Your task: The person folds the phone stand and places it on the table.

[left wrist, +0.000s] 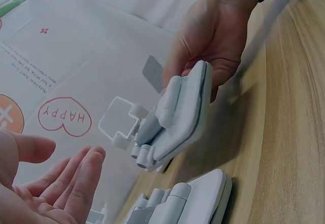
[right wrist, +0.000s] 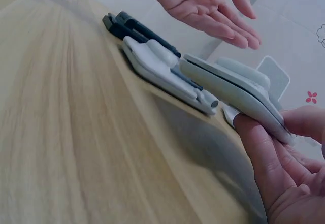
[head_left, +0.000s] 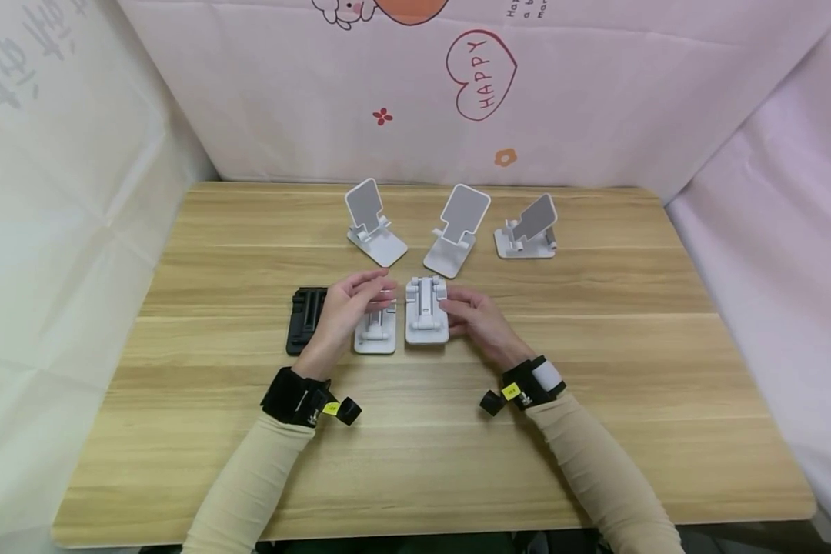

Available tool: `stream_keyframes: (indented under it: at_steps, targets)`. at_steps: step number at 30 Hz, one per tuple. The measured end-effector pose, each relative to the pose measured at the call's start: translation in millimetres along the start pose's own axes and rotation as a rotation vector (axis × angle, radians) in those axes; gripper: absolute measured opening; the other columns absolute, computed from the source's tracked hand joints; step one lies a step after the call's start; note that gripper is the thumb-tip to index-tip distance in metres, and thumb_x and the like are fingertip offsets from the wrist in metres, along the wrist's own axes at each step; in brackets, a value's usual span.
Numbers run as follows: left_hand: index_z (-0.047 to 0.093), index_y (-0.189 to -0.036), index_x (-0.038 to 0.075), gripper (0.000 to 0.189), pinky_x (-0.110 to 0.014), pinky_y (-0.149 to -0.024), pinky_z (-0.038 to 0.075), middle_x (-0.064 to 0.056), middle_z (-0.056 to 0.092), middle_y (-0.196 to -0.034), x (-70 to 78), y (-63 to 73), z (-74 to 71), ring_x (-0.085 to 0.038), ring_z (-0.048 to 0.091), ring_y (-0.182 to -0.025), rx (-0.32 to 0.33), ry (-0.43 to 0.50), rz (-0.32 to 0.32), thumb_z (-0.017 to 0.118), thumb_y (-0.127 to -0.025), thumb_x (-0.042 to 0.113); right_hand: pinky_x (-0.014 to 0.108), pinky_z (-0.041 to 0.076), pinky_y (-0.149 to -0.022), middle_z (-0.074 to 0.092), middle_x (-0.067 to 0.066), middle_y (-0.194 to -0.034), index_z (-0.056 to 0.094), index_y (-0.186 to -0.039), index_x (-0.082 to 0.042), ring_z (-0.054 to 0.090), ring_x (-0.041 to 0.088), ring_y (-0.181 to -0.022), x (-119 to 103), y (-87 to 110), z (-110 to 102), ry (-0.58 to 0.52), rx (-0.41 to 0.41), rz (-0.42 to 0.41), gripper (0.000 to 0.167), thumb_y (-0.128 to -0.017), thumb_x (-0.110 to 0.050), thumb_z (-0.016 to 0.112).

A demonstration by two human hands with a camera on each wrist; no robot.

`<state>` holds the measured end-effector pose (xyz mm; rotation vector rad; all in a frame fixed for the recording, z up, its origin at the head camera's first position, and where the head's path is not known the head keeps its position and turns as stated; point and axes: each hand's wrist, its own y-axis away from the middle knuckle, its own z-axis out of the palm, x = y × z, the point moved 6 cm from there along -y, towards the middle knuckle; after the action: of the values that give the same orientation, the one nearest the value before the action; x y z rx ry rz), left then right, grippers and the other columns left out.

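Note:
My right hand [head_left: 481, 319] pinches a folded white phone stand [head_left: 426, 312] by its right edge, thumb on top and fingers beneath. In the right wrist view that folded stand [right wrist: 233, 89] is held above the table, tilted. My left hand [head_left: 346, 312] hovers over a second folded white phone stand [head_left: 375, 335], its fingers extended and holding nothing. In the left wrist view, the left hand [left wrist: 56, 183] is apart from the held stand [left wrist: 177, 112]. A folded black phone stand [head_left: 308, 317] lies left of the second white one, partly covered by the left hand.
Unfolded white phone stands stand along the back of the wooden table [head_left: 422, 454]: a left one [head_left: 374, 223], a middle one [head_left: 457, 229] and a right one [head_left: 528, 228]. A printed cloth [head_left: 595, 92] hangs behind the table's back edge.

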<state>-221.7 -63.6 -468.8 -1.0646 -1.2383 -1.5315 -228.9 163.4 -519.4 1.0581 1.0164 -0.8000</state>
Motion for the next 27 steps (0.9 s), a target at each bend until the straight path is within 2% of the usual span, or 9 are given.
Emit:
stream_keyframes:
  at_steps: [9,15,22,27]
  targets:
    - [0.062,-0.138,0.006,0.036,-0.032,-0.094,0.060,-0.015,0.072,-0.124,-1.2,0.3,-1.7,-0.016,0.072,-0.101,0.006,-0.008,-0.010,0.060,-0.106,0.023,0.029,0.064,-0.074,0.074,0.017,-0.110,0.054,-0.137,0.012,0.074,0.017,-0.085,4.3,-1.0,-0.5,0.092,-0.005,0.013,0.042,-0.104,-0.013,0.061]
    - [0.061,-0.138,0.005,0.036,-0.034,-0.095,0.060,-0.016,0.072,-0.123,-0.4,1.1,-1.1,-0.016,0.072,-0.100,-0.006,-0.002,-0.007,0.060,-0.106,0.023,0.031,0.065,-0.070,0.074,0.012,-0.102,0.056,-0.133,0.010,0.072,0.016,-0.077,4.7,0.0,0.2,0.163,0.036,0.019,0.039,-0.102,-0.013,0.064]
    - [0.061,-0.138,0.004,0.035,-0.029,-0.091,0.061,-0.018,0.072,-0.124,-1.0,0.2,-2.8,-0.014,0.072,-0.097,-0.005,0.000,0.006,0.058,-0.107,0.020,0.031,0.064,-0.064,0.068,0.010,-0.096,0.060,-0.129,0.004,0.066,0.016,-0.068,2.7,0.0,-2.6,0.370,0.098,0.008,0.036,-0.101,-0.016,0.067]
    - [0.059,-0.140,-0.001,0.038,-0.028,-0.089,0.061,-0.021,0.071,-0.124,-1.2,-0.4,-3.6,-0.012,0.072,-0.094,-0.005,0.007,0.018,0.058,-0.107,0.017,0.033,0.064,-0.063,0.068,0.014,-0.098,0.061,-0.127,0.004,0.067,0.017,-0.067,-0.4,0.0,-1.5,0.457,0.105,-0.023,0.035,-0.101,-0.017,0.068]
